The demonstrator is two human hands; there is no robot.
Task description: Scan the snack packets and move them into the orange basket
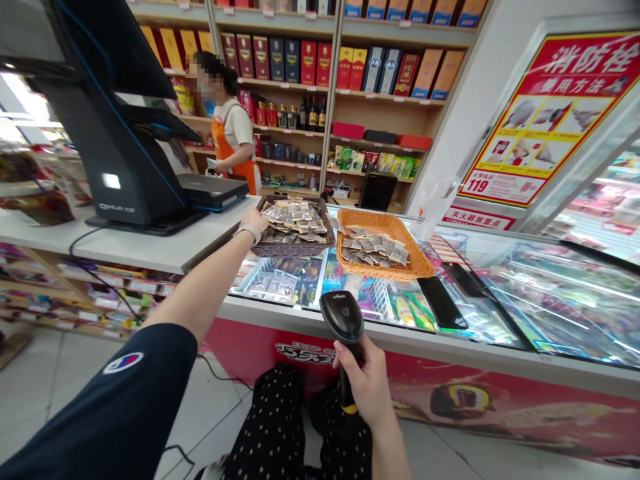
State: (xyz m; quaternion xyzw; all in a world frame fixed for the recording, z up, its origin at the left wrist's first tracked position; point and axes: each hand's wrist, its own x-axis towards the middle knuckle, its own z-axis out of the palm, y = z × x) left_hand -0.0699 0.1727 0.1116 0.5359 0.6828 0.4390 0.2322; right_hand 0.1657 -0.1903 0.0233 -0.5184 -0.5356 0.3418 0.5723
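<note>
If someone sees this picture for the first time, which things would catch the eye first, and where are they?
Probably the black barcode scanner, held upright in the right hand at bottom centre. Next, the left hand reaches to the rim of the dark basket of small packets, beside an orange basket, both on the glass-topped freezer. The red and yellow poster at upper right also stands out.

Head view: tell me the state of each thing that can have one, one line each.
Black handheld barcode scanner, gripped head-up in right hand.
Dark brown woven basket, heaped with packets, left hand at its rim.
Orange woven basket, partly filled.
Glass freezer lid, shut.
</note>
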